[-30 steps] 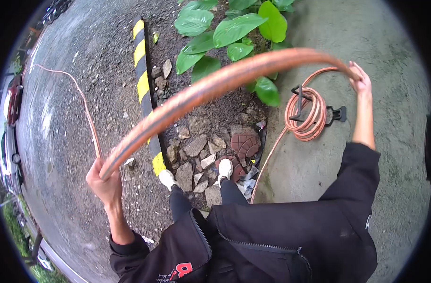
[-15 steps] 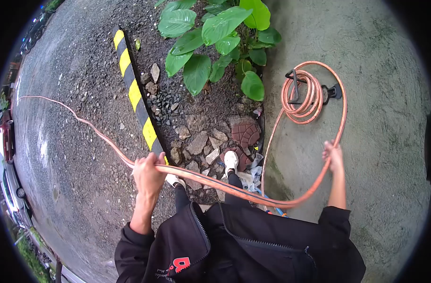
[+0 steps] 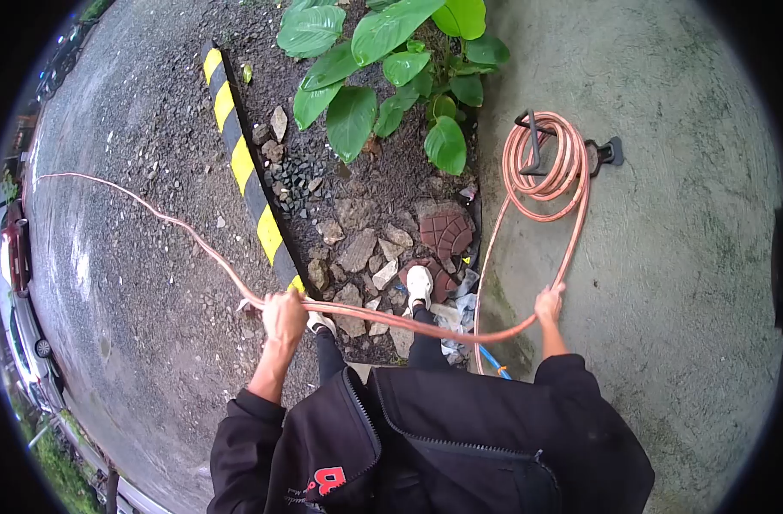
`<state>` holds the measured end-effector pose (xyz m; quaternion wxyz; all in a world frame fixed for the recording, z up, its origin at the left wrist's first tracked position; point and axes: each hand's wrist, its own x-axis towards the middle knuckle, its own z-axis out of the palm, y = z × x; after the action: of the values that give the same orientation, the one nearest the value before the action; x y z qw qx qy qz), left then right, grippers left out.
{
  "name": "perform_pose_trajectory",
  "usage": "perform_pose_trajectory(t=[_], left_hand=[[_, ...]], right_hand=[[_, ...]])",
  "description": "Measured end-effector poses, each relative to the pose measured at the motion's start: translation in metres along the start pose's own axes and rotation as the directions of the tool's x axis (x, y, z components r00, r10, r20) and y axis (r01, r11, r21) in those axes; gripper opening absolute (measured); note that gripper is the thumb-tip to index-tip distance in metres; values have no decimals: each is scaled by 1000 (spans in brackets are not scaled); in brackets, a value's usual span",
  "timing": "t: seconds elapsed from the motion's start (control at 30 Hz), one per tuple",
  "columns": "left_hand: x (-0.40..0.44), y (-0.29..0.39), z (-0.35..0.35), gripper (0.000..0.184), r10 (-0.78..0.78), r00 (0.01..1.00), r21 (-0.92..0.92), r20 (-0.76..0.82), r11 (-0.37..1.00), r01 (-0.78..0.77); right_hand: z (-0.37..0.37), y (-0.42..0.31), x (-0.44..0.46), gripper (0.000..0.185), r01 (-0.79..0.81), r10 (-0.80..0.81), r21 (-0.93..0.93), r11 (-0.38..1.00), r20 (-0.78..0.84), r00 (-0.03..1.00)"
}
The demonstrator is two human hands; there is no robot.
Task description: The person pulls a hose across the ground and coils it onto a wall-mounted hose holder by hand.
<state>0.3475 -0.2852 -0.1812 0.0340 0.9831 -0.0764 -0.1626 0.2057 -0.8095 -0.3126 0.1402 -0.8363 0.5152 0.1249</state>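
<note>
Handling slack in orange hose (image 3: 408, 324), clamped in left hand (image 3: 283, 317) and right hand (image 3: 549, 303) well apart, strung near centre from coil (image 3: 571, 158) on black hanger (image 3: 612, 152) far right, trailing far left, too small to trace fully, probably calling next for even tension.

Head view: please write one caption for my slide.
Left hand and right hand hold an orange garden hose, its coils hanging on a black bracket.

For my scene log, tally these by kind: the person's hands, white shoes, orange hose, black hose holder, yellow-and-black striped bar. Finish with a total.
Hands: 2
White shoes: 2
Orange hose: 1
Black hose holder: 1
Striped bar: 1
Total: 7
</note>
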Motion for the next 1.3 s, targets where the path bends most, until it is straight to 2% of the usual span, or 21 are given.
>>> perform_pose_trajectory(t=[0.07,0.1,0.17,0.27,0.3,0.43,0.47,0.53,0.57,0.63,0.7,0.73,0.8,0.83,0.87,0.93,1.0,1.07,1.13,1.2,1.3], left_hand=[[8,23,-4,15,35,999,-33,-8,999,-35],[9,31,-7,15,37,999,-31,1,999,-37],[16,41,-14,16,63,998,8,-17,998,-63],[17,43,-25,16,55,998,30,-3,998,-55],[16,40,-27,15,69,997,5,-27,998,-69],[11,11,-17,13,-9,1000,65,4,998,8],[10,7,-18,12,-18,1000,54,18,998,17],[12,7,-24,10,-7,1000,112,12,994,6],[17,9,-25,11,3,1000,99,3,995,-3],[30,10,-21,11,-5,1000,79,-3,997,5],[44,23,-16,11,68,996,126,-61,990,-60],[50,28,-14,12,122,986,182,-116,978,-100],[61,43,-12,9,3,1000,189,-17,982,0],[63,49,-20,8,29,999,257,26,966,-35],[65,49,-18,11,35,999,252,-31,967,-26],[69,42,-23,10,45,998,217,-46,976,-34],[72,33,-25,15,60,994,163,-92,986,-44],[71,17,-32,17,66,988,92,-136,994,-53],[72,-6,-35,24,234,960,-106,-151,962,-251],[60,-25,-53,33,342,885,-228,-316,878,-420],[42,-75,-98,38,401,831,-122,-386,871,-476]], right_hand=[[23,28,-8,40,-39,46,-49,998,149,988],[28,32,-16,40,-44,52,-54,998,154,987],[28,3,-43,35,-312,266,88,946,341,902],[57,1,-35,35,-364,261,118,924,503,824],[62,0,-35,40,-377,297,47,925,527,796],[106,38,-54,34,-421,339,67,905,485,806],[135,71,-59,34,116,-297,445,888,362,884],[106,32,-75,40,-229,95,143,963,614,784],[99,4,-72,44,-70,35,28,997,654,756],[85,-49,-66,52,286,-87,-157,945,722,686],[34,-141,-65,55,531,-232,-154,833,775,588],[8,-180,-70,55,633,-309,-58,772,836,454],[-23,-237,-106,52,660,-679,326,677,623,388],[-39,-266,-127,55,683,-801,496,536,553,227],[-51,-287,-148,59,663,-891,651,368,452,50],[-50,-317,-192,58,610,-909,750,254,402,-115],[10,-327,-229,53,351,-997,934,60,75,-29],[-21,-349,-262,39,506,-881,724,468,425,207],[-24,-350,-278,29,753,-941,574,320,287,182],[-47,-346,-298,25,602,-904,678,421,366,220],[-86,-336,-315,17,644,-930,680,352,330,160]])
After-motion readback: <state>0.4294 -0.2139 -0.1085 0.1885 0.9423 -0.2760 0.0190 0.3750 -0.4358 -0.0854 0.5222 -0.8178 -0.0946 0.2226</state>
